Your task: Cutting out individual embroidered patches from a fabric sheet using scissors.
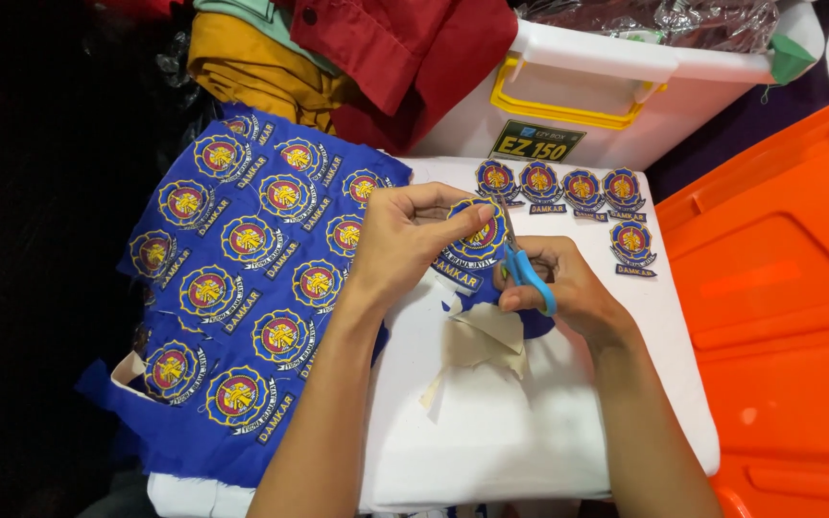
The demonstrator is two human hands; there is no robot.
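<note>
While L hand (pixel 405 240) pinches a round blue embroidered patch (pixel 477 240) above the white lid (pixel 530 422), R hand (pixel 558 288), fingers curled thru blue-handled scissors (pixel 520 264), cuts at its edge. White storage box (pixel 626 96) behind holds crinkled clear plastic (pixel 664 19); rest of contents hidden. Blade tips hard to see.

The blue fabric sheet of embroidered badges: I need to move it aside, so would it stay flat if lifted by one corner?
Probably not: the blue fabric sheet of embroidered badges drapes limply over the white surface's edge. The dense badges likely add weight, so it would sag.
</note>
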